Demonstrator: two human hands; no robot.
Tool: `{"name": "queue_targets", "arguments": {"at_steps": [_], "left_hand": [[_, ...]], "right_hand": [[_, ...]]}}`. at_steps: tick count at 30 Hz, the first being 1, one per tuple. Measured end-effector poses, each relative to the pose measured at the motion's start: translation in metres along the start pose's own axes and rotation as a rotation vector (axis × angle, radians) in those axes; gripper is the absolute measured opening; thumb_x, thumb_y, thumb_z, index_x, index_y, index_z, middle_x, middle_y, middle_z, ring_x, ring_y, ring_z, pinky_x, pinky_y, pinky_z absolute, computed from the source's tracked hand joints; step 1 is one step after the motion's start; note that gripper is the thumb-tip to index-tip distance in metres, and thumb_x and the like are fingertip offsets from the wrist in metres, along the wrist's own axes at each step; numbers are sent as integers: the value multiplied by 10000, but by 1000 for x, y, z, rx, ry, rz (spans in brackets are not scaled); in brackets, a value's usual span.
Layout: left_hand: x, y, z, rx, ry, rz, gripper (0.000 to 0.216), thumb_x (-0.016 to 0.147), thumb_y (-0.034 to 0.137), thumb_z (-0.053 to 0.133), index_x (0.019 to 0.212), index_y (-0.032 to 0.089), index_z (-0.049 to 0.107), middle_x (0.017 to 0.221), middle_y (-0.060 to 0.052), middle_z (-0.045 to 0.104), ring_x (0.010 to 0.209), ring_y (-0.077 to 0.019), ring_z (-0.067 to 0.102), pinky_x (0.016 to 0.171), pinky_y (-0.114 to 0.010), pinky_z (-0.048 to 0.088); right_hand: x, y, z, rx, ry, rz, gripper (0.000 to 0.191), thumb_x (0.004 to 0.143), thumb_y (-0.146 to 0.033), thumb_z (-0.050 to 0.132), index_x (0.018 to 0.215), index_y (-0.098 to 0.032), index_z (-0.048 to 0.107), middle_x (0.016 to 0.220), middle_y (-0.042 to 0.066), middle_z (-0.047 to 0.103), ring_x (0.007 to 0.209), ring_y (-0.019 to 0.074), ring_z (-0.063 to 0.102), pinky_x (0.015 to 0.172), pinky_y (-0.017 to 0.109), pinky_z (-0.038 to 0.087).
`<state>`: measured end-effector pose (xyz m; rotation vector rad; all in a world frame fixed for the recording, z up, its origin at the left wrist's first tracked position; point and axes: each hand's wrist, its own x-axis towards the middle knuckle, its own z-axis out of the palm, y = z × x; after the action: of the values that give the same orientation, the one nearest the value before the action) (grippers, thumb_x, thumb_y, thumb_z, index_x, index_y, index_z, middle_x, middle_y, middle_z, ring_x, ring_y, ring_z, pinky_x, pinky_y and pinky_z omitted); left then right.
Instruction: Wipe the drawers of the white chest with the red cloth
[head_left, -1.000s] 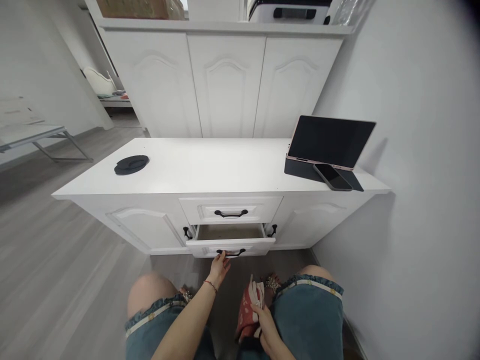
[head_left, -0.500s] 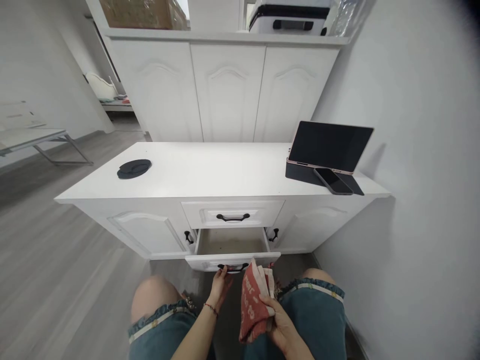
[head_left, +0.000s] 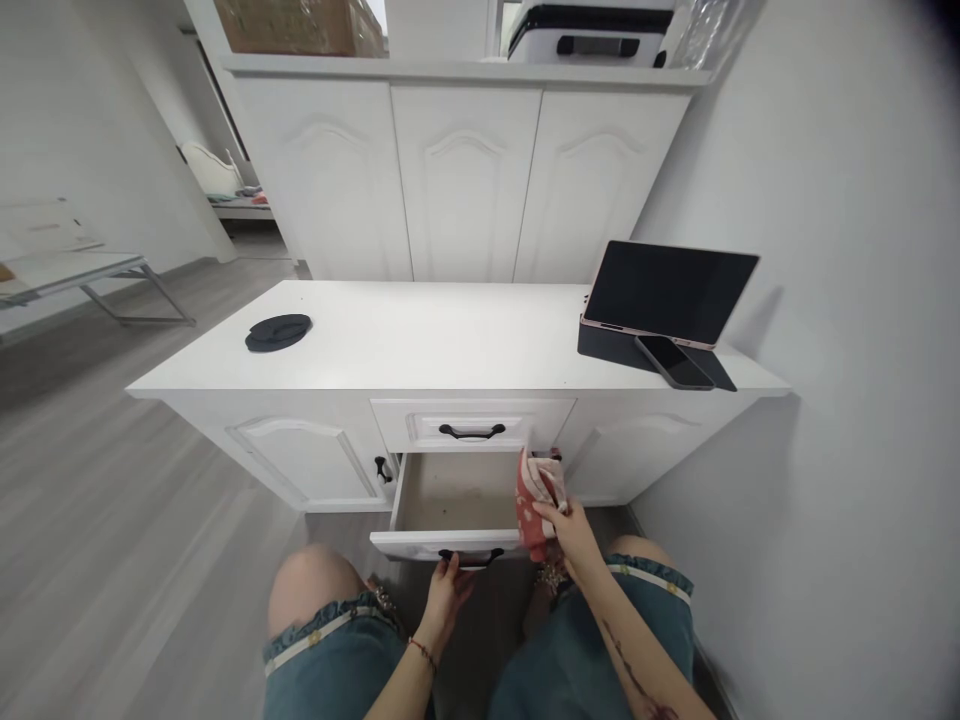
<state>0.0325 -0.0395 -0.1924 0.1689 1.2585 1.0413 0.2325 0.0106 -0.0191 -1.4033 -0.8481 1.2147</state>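
Note:
The lower drawer [head_left: 450,490] of a low white cabinet [head_left: 450,345] stands pulled out, its inside bare. My left hand [head_left: 448,592] is curled on the drawer's black handle [head_left: 471,557] from below. My right hand [head_left: 571,530] grips a folded red and white cloth [head_left: 536,492] and holds it over the drawer's right edge. The upper drawer [head_left: 472,425] stays closed.
On the cabinet top lie a black round pad [head_left: 278,331] at the left and a tablet [head_left: 670,291] on a dark cover with a phone [head_left: 673,361] at the right. Tall white cupboards [head_left: 465,170] stand behind. A wall runs along the right. My knees flank the drawer.
The drawer has come further out under my left hand. My right hand has lifted the cloth from my lap up to the drawer's right edge.

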Motion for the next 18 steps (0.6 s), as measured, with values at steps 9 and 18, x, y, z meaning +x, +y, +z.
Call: {"name": "queue_targets", "arguments": {"at_steps": [9,18], "left_hand": [[-16,-11,-12,-13,-5,-53,407,592,488,772,816,266,515,922,-65,660,876,-236,662,828,-379,485],[-20,-25,-23,-10,11,-86,419,572,493,776,828,274,528,906,-69,678,889,-243,666,845,-373,488]], "right_hand": [[67,30,22,-1281,-295,-300,450,817,-115,434,1208,-239,617,1143,99,547,877,182,585,787,297,417],[75,82,31,-1461,-527,-378,387,880,-126,417,1175,-262,627,1384,127,496,1236,270,481,1000,410,385]]}}
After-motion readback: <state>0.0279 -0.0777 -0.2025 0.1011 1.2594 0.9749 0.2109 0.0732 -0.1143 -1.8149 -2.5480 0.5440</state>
